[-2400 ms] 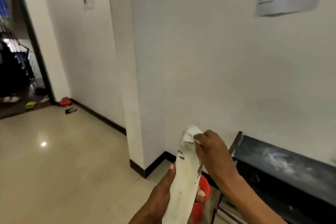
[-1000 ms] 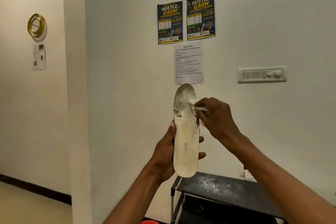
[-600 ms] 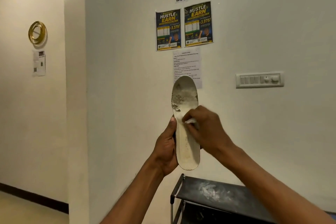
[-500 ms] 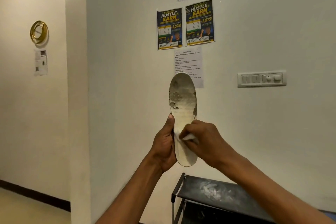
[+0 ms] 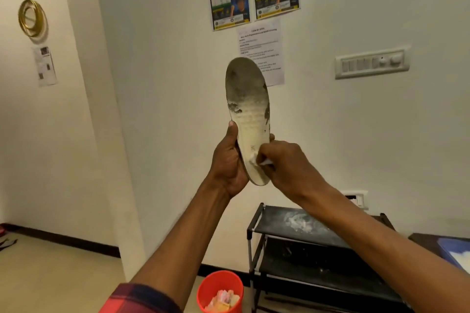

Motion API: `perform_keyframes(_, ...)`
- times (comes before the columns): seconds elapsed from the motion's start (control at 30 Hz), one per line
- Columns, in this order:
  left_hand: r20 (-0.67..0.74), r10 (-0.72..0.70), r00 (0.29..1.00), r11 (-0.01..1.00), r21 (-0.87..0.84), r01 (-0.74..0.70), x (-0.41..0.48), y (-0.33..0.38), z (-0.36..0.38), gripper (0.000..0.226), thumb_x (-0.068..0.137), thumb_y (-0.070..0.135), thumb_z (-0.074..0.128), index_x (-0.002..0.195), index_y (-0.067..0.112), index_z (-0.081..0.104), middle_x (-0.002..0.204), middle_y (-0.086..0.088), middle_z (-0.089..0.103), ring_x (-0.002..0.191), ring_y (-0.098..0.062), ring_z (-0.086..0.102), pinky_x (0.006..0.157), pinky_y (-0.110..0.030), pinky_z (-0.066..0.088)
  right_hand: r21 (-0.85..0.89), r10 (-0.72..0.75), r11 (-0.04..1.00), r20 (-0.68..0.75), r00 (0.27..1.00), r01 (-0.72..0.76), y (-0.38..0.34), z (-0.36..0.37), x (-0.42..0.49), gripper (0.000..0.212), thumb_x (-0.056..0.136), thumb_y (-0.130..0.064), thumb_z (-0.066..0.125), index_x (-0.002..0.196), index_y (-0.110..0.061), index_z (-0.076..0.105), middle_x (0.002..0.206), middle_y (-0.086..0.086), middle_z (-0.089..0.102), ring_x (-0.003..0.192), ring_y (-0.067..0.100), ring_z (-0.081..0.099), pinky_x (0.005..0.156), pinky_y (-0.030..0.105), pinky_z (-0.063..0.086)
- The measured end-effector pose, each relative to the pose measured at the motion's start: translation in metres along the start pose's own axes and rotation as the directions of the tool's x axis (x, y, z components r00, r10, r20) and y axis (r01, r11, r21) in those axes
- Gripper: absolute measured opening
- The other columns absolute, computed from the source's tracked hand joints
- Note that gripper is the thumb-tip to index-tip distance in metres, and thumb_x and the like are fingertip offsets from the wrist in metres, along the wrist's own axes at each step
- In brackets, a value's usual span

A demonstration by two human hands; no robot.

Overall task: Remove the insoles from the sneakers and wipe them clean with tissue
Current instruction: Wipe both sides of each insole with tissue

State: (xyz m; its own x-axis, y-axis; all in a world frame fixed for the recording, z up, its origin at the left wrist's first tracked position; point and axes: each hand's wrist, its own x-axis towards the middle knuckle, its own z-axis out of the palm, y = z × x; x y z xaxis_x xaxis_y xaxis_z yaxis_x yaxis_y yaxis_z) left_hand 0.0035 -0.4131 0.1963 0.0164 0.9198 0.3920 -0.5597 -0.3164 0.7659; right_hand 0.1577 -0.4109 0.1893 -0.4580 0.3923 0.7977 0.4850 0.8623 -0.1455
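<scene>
Currently: insole [image 5: 249, 109] upright in mid-air, heel end clamped in left hand's [image 5: 229, 168] curled fingers. Right hand [image 5: 284, 168] pinches tissue [image 5: 256, 161] against the heel. Advice: brace firmly and stroke toward the grimy toe.

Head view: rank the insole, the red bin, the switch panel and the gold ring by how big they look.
1. insole, largest, though nearest the camera
2. bin and switch panel look alike; the bin is cut off
3. ring, smallest
</scene>
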Motion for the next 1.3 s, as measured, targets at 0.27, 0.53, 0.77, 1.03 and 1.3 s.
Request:
perform_keyframes(0.27,0.012,-0.012,1.000,1.000,-0.009,0.012,-0.007,-0.010,-0.015,0.066,0.108,0.054,0.031,0.151,0.006,0.047,0.132,-0.018,0.063,0.115,-0.031,0.065,0.105,-0.047,0.051,0.069,0.049,0.997,-0.053,0.997,-0.046,0.004,0.007,-0.014,0.013,0.084,-0.006,0.074,0.087,-0.011,0.062,0.092,0.008,0.072,0.082,0.025,0.069,0.059,0.018,0.047)
perform_keyframes(0.53,0.016,-0.010,1.000,1.000,-0.006,0.010,-0.008,-0.011,-0.009,0.060,0.109,0.051,0.032,0.140,0.009,0.059,0.127,-0.017,0.068,0.114,-0.031,0.065,0.107,-0.048,0.048,0.081,0.058,0.995,0.003,0.998,-0.058,0.004,0.002,-0.011,0.015,0.085,-0.007,0.074,0.095,-0.011,0.064,0.095,0.005,0.071,0.085,0.018,0.068,0.066,0.017,0.052)
perform_keyframes(0.77,0.072,-0.032,0.997,0.999,-0.023,0.033,-0.005,-0.005,-0.003,0.057,0.108,0.048,0.035,0.139,0.010,0.063,0.129,-0.017,0.065,0.117,-0.032,0.063,0.112,-0.049,0.042,0.074,0.072,0.995,-0.087,0.994,-0.066,-0.004,0.000,0.021,0.013,0.086,-0.015,0.075,0.099,-0.015,0.072,0.096,0.001,0.073,0.077,0.006,0.059,0.066,0.007,0.046)
perform_keyframes(1.03,0.105,-0.039,0.994,0.995,-0.084,0.048,-0.011,-0.005,0.008,0.054,0.109,0.042,0.038,0.151,0.010,0.049,0.128,-0.017,0.068,0.116,-0.031,0.068,0.101,-0.053,0.056,0.097,0.020,0.995,-0.220,0.975,0.002,-0.015,-0.012,0.040,0.008,0.085,-0.015,0.075,0.091,-0.015,0.071,0.089,-0.001,0.072,0.076,0.007,0.063,0.069,0.003,0.041)
perform_keyframes(1.3,0.086,-0.088,0.992,0.994,0.071,0.082,-0.011,-0.007,0.022,0.061,0.105,0.055,0.040,0.146,0.014,0.056,0.131,-0.012,0.067,0.122,-0.028,0.063,0.103,-0.052,0.052,0.098,0.168,0.984,-0.231,0.958,-0.149,0.003,-0.022,0.049,0.008,0.085,-0.016,0.075,0.092,-0.018,0.072,0.088,0.000,0.071,0.075,0.013,0.063,0.064,0.013,0.043)
